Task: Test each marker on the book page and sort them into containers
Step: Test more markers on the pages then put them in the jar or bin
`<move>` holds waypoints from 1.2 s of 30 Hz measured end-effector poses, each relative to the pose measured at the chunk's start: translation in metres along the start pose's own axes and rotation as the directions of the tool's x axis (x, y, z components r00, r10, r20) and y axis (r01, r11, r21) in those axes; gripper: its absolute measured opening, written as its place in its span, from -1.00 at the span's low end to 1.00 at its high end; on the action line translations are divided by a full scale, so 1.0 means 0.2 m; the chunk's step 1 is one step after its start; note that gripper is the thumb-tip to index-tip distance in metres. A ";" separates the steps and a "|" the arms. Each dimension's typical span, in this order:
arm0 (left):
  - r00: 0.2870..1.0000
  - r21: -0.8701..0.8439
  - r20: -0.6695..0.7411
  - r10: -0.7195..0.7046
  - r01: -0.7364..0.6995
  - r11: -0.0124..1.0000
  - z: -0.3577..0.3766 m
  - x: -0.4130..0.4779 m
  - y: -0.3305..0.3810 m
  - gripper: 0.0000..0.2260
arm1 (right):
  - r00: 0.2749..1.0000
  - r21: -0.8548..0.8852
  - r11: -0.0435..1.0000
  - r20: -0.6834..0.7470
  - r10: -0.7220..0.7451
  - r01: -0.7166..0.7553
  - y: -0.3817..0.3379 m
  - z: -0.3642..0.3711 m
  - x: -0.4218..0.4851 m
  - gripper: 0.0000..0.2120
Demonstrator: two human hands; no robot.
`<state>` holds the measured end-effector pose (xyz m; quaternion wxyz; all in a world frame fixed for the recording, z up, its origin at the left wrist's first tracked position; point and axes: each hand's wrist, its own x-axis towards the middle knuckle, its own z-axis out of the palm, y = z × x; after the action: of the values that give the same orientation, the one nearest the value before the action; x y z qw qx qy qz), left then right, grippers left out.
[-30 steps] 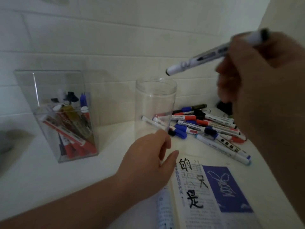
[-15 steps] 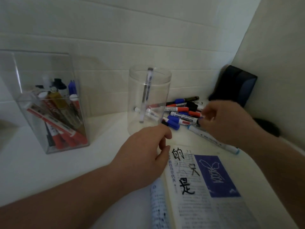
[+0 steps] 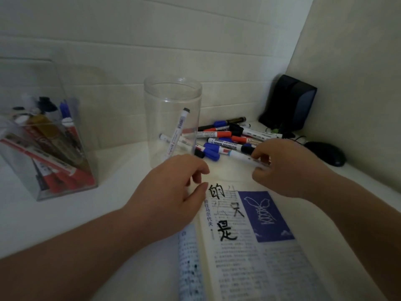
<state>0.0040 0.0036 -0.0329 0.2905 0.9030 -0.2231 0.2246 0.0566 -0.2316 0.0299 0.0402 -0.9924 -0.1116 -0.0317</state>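
A clear round jar [image 3: 173, 101] stands at the middle of the desk with one white marker [image 3: 176, 133] leaning inside it. Behind and right of the jar lies a pile of markers [image 3: 225, 135] with blue, red and black caps. My right hand [image 3: 286, 168] reaches into the near edge of the pile and pinches a white marker with a light-blue band [image 3: 236, 154]. My left hand [image 3: 171, 192] rests on the top left corner of the open book [image 3: 249, 246], fingers loosely curled, holding nothing. Black characters are drawn on the page.
A clear square box [image 3: 43, 135] holding several markers stands at the left. A black speaker [image 3: 288, 103] sits in the back right corner, with a dark mouse [image 3: 327, 153] in front of it. Tiled wall runs behind; a side wall closes the right.
My right hand dropped its marker into the jar, where it now leans, then came down to the pile and took hold of another marker. My left hand has stayed on the book.
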 end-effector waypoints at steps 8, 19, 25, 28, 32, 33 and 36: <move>0.954 0.082 0.180 0.242 -0.260 0.962 -0.02 -0.02 0.13 -0.70 | 0.918 0.348 0.912 0.245 -0.311 0.216 -0.12 -0.15 -0.34 -0.83; 0.961 0.061 0.169 0.217 -0.230 0.971 0.01 -0.04 0.18 -0.53 | 0.968 0.968 0.203 -0.101 -0.230 0.149 -0.01 0.06 -0.42 -0.73; 0.936 -0.156 0.310 0.165 -0.121 0.980 -0.04 -0.04 0.26 -0.66 | 0.972 0.921 0.310 -0.227 -0.061 0.235 -0.15 0.11 -0.47 -0.82; 0.951 -0.137 0.270 0.149 -0.115 0.984 -0.04 -0.03 0.25 -0.64 | 0.957 0.913 0.290 -0.266 -0.114 0.288 -0.15 0.10 -0.49 -0.87; 0.933 -0.233 0.351 0.082 0.002 0.972 -0.05 -0.05 0.24 -0.54 | 0.950 0.921 0.250 -0.311 0.007 0.299 -0.09 0.07 -0.46 -0.87; 0.919 -0.198 0.392 0.052 0.029 0.980 -0.05 -0.05 0.23 -0.46 | 0.951 0.943 0.187 -0.295 0.095 0.274 -0.06 0.07 -0.44 -0.88; 0.888 -0.018 0.457 0.056 -0.054 0.998 -0.05 -0.06 0.20 -0.33 | 0.944 0.982 0.069 -0.187 0.272 0.175 0.04 0.07 -0.37 -0.80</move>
<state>-0.0296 -0.0166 -0.0146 0.2256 0.9230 -0.3113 0.0137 -0.0130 -0.2544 0.0102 0.7242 -0.6784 -0.0607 -0.1078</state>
